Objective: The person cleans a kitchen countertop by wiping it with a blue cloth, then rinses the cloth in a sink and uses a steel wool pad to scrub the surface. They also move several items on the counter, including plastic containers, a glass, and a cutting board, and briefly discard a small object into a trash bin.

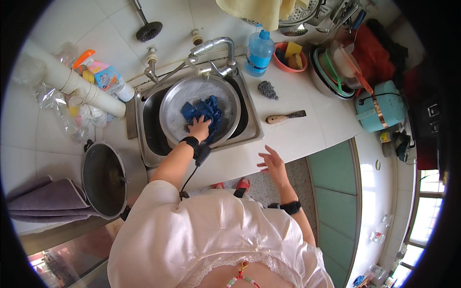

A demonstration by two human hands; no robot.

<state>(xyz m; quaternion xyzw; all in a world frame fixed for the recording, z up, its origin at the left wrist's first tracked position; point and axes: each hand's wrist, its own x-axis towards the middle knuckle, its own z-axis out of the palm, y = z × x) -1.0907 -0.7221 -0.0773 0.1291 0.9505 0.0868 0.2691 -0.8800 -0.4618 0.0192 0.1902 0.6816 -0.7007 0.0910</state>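
My left hand (199, 128) rests on a wet, crumpled blue cloth (209, 109) inside a round metal basin (165, 114); whether its fingers grip the cloth cannot be told. Suds and water lie in the basin, which sits in a stainless steel sink (256, 126) under a chrome faucet (212, 46). My right hand (272, 164) is raised beyond the counter's front edge, fingers spread, holding nothing. On the counter (299, 144) to the right of the sink lie a scraper with a wooden handle (277, 118) and a steel wool scourer (268, 90).
A blue plastic bottle (260, 54) and a red bowl of sponges (291, 68) stand behind the scourer. Stacked bowls (329, 84) and a turquoise appliance (383, 108) are at the right. A deep pot (104, 180), spray bottle (106, 79) and white pipe (83, 88) stand left.
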